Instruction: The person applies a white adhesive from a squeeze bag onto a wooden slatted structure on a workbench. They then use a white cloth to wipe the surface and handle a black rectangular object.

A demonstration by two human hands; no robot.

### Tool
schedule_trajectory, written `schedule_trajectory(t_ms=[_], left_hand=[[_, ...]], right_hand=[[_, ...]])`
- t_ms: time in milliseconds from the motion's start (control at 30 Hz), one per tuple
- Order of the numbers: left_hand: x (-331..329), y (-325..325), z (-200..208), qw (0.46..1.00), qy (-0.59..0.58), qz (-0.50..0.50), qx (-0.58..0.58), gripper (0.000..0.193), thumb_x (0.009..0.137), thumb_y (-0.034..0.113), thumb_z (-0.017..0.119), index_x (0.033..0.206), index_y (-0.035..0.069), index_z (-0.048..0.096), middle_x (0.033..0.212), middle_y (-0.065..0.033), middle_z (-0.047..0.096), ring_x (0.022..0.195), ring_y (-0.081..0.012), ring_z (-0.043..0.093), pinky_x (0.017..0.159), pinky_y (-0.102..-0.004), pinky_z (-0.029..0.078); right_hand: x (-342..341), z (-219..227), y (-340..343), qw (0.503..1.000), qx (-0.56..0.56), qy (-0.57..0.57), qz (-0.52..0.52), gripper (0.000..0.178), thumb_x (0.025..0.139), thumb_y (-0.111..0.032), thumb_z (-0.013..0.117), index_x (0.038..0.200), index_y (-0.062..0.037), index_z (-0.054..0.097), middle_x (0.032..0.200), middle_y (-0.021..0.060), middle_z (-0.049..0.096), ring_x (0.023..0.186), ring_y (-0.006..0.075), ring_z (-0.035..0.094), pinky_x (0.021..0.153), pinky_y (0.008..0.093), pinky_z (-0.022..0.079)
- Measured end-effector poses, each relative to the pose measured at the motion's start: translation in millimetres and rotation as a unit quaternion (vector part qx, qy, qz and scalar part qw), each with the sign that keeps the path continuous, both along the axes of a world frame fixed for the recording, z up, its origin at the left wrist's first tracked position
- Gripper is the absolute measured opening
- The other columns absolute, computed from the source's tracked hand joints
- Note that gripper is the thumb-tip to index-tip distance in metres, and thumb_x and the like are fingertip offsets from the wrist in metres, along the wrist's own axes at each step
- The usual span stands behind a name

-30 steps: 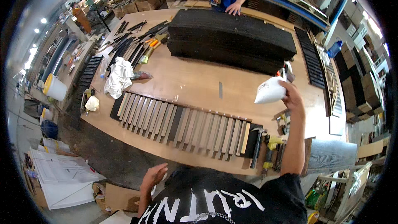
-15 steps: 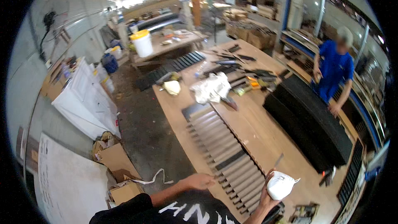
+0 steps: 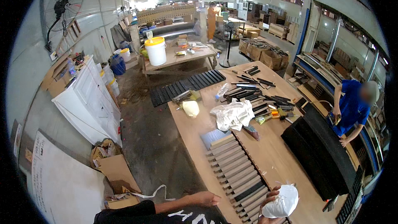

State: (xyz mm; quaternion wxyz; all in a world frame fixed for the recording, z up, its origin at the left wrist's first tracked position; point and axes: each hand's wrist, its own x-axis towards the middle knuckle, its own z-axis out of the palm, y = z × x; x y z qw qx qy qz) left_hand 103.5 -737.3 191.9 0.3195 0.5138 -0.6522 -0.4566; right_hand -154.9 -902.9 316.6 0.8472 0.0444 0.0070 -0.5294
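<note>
A white bag (image 3: 281, 201), crumpled and bulging, is held in the right hand (image 3: 265, 207) at the lower edge of the picture, above the near end of the desk (image 3: 195, 137). Its long axis is seen to run roughly from lower left to upper right, with the gathered, knotted end pointing up and to the right. The fingers (image 3: 271, 191) of the right hand are curled around the bag's left side and clamped on it; only a few fingertips are shown, the rest being hidden behind the bag.

The left hand (image 3: 207, 199) is held low, to the left of the desk and above the dark floor (image 3: 157, 149). Its fingers are stretched out loosely and slightly apart, and nothing is held or touched by them.

Just beside the bag, to its left, a row of grey-brown slats (image 3: 236, 170) is laid side by side across the desk, one dark slat (image 3: 248, 191) among them near the bag. Farther up the desk, a heap of white cloth (image 3: 234, 114) and a scatter of black strips (image 3: 248, 91) are seen. A large black panel (image 3: 319, 157) is laid along the right side of the desk, and it is touched by a person in a blue shirt (image 3: 350, 108). A white bucket with a yellow lid (image 3: 156, 50) is set on a second desk well apart.
</note>
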Motion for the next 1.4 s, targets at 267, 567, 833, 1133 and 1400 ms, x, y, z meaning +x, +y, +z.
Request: schedule_trajectory(t_ms=[267, 567, 833, 1133, 1400], left_hand=[[147, -27, 32, 0.997, -0.027, -0.014, -0.076, 0.015, 0.089, 0.016, 0.046, 0.084, 0.002, 0.048, 0.069, -0.0163, 0.050, 0.068, -0.0346, 0.051, 0.062, -0.0432, 0.039], [220, -67, 81, 0.997, -0.001, -0.025, -0.073, 0.032, 0.093, 0.021, 0.050, 0.116, -0.002, 0.053, 0.076, -0.0109, 0.056, 0.068, -0.0163, 0.053, 0.061, -0.0303, 0.042], [206, -82, 223, 0.967, 0.201, 0.081, -0.134, 0.016, 0.086, 0.009, 0.060, 0.098, 0.001, 0.065, 0.082, -0.0110, 0.065, 0.073, -0.0169, 0.062, 0.066, -0.0276, 0.049], [170, -67, 286, 0.957, 0.208, -0.032, -0.201, 0.025, 0.082, 0.007, 0.065, 0.103, -0.005, 0.058, 0.092, -0.0141, 0.059, 0.077, -0.0175, 0.061, 0.069, -0.0259, 0.051], [158, -61, 293, 0.960, 0.183, -0.107, -0.181, 0.023, 0.080, 0.010, 0.068, 0.099, -0.001, 0.060, 0.092, -0.0115, 0.063, 0.075, -0.0172, 0.060, 0.066, -0.0273, 0.049]], right_hand=[[94, 70, 14, 0.938, -0.071, 0.296, -0.168, 0.065, 0.080, -0.037, 0.062, 0.132, -0.0096, 0.035, 0.131, 0.0200, 0.041, 0.113, 0.0367, 0.047, 0.088, 0.0501, 0.045], [175, 60, 55, 0.882, -0.040, 0.390, -0.263, 0.075, 0.076, -0.038, 0.067, 0.135, -0.0099, 0.030, 0.133, 0.0211, 0.039, 0.114, 0.0377, 0.047, 0.091, 0.0518, 0.045], [207, 54, 83, 0.535, -0.243, 0.571, -0.573, 0.084, 0.073, -0.039, 0.072, 0.138, -0.0101, 0.026, 0.134, 0.0220, 0.036, 0.114, 0.0385, 0.046, 0.093, 0.0532, 0.045], [239, 115, 83, 0.799, -0.316, 0.214, -0.464, 0.067, 0.082, -0.032, 0.053, 0.134, -0.0027, 0.025, 0.125, 0.0204, 0.037, 0.112, 0.0334, 0.043, 0.084, 0.0461, 0.051], [225, 118, 98, 0.833, -0.382, 0.175, -0.360, 0.072, 0.080, -0.028, 0.058, 0.133, -0.0012, 0.018, 0.129, 0.0192, 0.026, 0.107, 0.0326, 0.040, 0.072, 0.0456, 0.055]])
